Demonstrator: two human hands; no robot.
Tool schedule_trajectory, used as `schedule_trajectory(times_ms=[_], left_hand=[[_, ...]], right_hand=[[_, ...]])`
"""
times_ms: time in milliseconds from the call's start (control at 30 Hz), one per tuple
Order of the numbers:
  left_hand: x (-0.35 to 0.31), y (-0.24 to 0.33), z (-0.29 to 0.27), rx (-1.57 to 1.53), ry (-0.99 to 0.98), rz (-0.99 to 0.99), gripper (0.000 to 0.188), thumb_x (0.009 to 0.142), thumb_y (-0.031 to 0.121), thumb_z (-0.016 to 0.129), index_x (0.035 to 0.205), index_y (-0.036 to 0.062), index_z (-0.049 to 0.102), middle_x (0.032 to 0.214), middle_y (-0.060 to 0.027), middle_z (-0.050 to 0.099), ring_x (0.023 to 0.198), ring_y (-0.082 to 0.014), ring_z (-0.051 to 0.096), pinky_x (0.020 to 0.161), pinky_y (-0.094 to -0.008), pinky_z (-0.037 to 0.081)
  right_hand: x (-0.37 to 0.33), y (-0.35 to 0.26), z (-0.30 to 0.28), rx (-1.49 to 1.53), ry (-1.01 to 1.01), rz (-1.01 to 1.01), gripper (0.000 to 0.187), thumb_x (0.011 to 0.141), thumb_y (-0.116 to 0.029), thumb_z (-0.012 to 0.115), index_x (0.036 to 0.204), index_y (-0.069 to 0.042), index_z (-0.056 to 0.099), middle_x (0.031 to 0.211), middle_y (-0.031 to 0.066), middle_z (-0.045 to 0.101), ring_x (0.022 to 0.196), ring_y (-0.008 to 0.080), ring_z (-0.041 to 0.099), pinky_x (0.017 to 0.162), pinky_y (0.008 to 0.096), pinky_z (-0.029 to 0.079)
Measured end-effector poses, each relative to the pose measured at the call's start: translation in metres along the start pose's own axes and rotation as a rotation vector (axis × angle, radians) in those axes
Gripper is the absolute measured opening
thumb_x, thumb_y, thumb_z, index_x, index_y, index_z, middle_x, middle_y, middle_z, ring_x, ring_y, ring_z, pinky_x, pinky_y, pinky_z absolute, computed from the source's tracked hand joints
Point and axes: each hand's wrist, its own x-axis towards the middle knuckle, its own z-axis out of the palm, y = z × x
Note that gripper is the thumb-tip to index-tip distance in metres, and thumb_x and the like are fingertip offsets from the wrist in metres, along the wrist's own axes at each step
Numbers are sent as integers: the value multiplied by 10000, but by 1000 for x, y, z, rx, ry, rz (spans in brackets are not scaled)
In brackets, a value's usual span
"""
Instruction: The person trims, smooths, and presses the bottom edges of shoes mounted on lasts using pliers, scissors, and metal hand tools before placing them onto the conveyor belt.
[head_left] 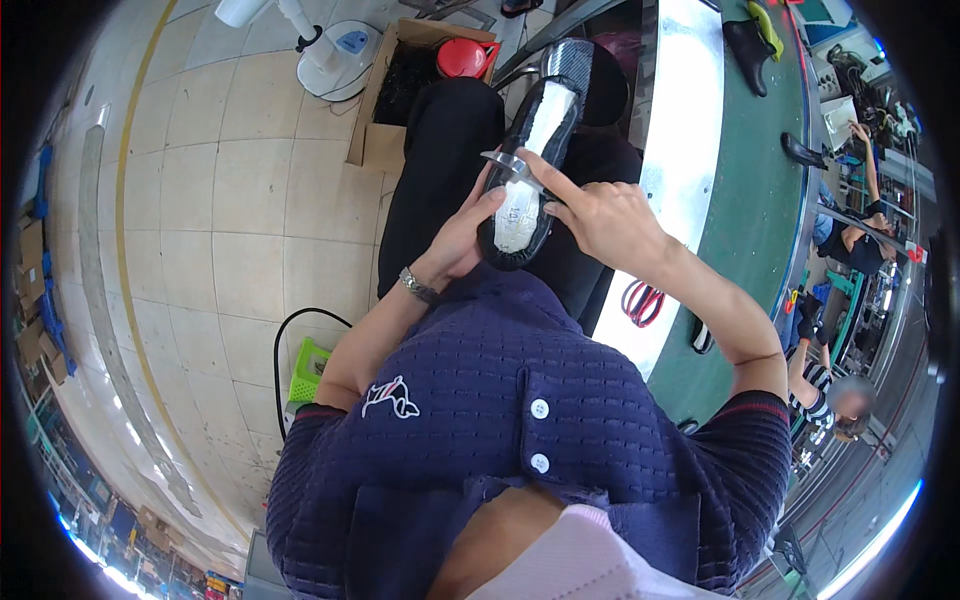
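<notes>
A black shoe [516, 218] lies sole-up over my lap, its white bottom showing between gathered black edges and its far end reaching a dark patterned block. My left hand [462, 232] grips the shoe along its left side, with the thumb near the white bottom. My right hand [608, 215] is closed around a shiny metal tool [507, 160] with a flat, pointed end, its index finger stretched along it. The tool lies across the middle of the shoe. Its handle is hidden by my fingers, so I cannot tell its exact kind.
To my right runs a green conveyor belt [748, 190] with a metal ledge [685, 130]; a coiled red and black cable [642, 302] rests there. Dark boots [748, 58] stand farther along. At left are a cardboard box [378, 147] and a green basket [309, 368]. Co-workers sit beyond the belt.
</notes>
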Motion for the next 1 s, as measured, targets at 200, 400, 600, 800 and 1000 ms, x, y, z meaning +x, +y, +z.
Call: schedule_trajectory(times_ms=[200,400,600,800,1000], left_hand=[[4,-16,-28,221,58,33,807,860,41,578,1451,183,48,1271,-70,419,1159,-139,431,951,-298,400],[-5,-5,-11,404,-26,-29,1009,673,25,757,1431,117,98,1254,-103,442,1039,-164,527,932,-310,430],[-4,4,-2,378,-98,-167,354,708,17,724,1037,23,594,982,-42,626,942,-115,583,829,-271,465],[-10,12,1,510,-38,-234,369,724,17,716,1064,31,576,989,-53,618,927,-132,585,809,-265,467],[-3,22,3,615,-92,-228,456,715,51,731,1129,19,544,1019,-48,602,937,-134,578,837,-298,457]], right_hand=[[-10,-19,-8,63,317,-339,660,816,-165,589,1394,-283,293,654,78,586,493,200,585,406,310,440],[-21,-27,6,-217,-6,-209,787,767,-65,536,1412,-364,199,639,105,543,474,192,577,380,298,461],[-15,-14,21,-121,3,21,739,778,-76,525,1407,-335,235,563,96,515,457,199,574,385,312,468],[-23,-23,1,-83,17,-229,686,820,-129,546,1414,-270,233,596,111,577,439,207,568,380,317,435],[8,28,7,44,61,15,581,876,-222,533,1392,-244,266,561,136,577,525,316,596,477,412,472]])
